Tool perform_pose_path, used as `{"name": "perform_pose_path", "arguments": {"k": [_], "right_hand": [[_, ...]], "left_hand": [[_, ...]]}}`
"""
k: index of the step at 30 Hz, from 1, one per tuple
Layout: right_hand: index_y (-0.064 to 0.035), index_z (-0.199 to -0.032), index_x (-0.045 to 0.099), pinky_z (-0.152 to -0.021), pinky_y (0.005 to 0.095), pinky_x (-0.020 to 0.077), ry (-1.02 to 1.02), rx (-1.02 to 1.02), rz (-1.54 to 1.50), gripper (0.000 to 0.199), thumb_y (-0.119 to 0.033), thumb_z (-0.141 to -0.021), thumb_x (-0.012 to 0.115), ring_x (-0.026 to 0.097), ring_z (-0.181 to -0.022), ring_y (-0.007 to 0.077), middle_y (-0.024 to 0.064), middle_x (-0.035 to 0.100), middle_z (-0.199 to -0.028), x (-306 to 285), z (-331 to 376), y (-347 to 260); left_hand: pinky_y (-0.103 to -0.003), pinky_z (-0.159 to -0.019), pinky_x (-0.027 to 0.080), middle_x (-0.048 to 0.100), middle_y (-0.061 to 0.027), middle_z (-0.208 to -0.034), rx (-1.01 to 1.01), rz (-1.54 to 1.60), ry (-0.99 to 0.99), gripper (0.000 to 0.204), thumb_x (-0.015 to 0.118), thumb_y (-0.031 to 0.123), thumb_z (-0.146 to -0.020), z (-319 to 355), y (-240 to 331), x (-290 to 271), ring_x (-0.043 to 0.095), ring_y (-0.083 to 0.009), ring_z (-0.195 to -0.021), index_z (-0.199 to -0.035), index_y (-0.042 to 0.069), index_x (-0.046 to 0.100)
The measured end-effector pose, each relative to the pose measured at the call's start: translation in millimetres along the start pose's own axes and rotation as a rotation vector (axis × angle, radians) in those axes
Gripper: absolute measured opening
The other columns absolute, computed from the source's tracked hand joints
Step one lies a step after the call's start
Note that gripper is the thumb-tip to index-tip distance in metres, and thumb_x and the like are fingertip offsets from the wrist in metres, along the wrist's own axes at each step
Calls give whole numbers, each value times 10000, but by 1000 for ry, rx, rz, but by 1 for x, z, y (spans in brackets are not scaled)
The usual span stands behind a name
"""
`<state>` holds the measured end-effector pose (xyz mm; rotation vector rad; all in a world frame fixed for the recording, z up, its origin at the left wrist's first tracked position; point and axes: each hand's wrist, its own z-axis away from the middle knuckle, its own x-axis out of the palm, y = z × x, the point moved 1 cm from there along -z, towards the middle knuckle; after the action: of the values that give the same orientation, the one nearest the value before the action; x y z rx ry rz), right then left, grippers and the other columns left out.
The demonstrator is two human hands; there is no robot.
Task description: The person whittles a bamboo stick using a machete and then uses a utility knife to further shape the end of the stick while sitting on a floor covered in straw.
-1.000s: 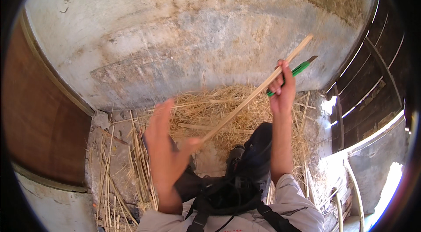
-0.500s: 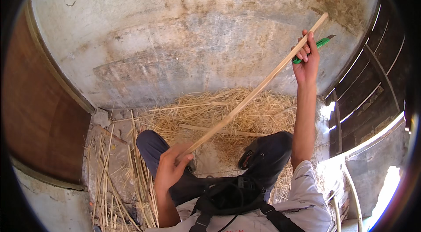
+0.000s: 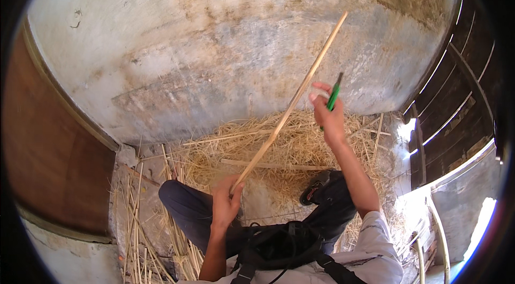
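Bamboo strip (image 3: 289,107) spans both hands.

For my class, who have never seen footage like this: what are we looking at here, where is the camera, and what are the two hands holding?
There is no machine here. A person wears a wide fisheye camera on the head, looking down, so the round picture bends straight edges and the person's own arms enter from below. The person sits on the ground before a stained plaster wall, knees in dark trousers visible. The left hand grips the lower end of a long pale wooden strip that slants up to the right. The right hand, raised, touches the strip partway up and holds a green-handled tool; its working end is hidden. Straw-like shavings and loose split strips lie on the ground.
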<state>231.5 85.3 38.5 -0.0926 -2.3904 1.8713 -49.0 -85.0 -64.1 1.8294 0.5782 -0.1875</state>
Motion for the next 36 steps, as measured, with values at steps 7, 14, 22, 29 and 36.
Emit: {"name": "perform_pose_path", "arguments": {"k": [7, 14, 22, 29, 36], "right_hand": [[-21, -1260, 671, -742, 284, 477, -85, 104, 103, 454, -258, -903, 820, 598, -746, 86, -24, 676, -794, 5, 24, 31], [-11, -1160, 707, -758, 284, 486, -70, 115, 80, 366, -238, -898, 823, 628, -784, 86, 8, 726, -827, 4, 26, 39], [-16, -1122, 711, -569, 233, 334, 38, 66, 41, 301, -200, -905, 811, 451, -611, 23, -58, 632, -758, -13, 10, 40], [8, -1303, 670, -473, 227, 167, 61, 96, -91, 383, -146, -959, 739, 277, -499, -16, -137, 420, -653, -37, 0, 15], [8, -1234, 706, -472, 222, 163, 172, 35, -177, 348, -168, -938, 757, 284, -507, -14, -131, 440, -645, -63, -4, 20]], "left_hand": [[-306, -585, 519, 702, -125, -951, -39, -3, 54, 200, 744, 62, -928, -3, 3, 32, 661, -203, -793, -1124, 26, 722], [-315, -598, 517, 666, -103, -946, -57, -18, 34, 258, 772, 29, -895, -7, 23, 47, 631, -184, -780, -1145, 42, 710], [-321, -819, 531, 687, -87, -1032, 30, 62, -185, 338, 714, 85, -959, -20, 22, 41, 666, -187, -923, -1287, 37, 648], [-324, -879, 538, 720, -94, -1114, -344, 557, -435, 367, 563, 253, -1092, -28, -10, 25, 698, -173, -1010, -1343, -9, 616], [-283, -859, 532, 739, -62, -1019, -338, 499, -283, 230, 619, 168, -1061, -34, -14, 27, 690, -134, -940, -1170, -17, 698]]}}
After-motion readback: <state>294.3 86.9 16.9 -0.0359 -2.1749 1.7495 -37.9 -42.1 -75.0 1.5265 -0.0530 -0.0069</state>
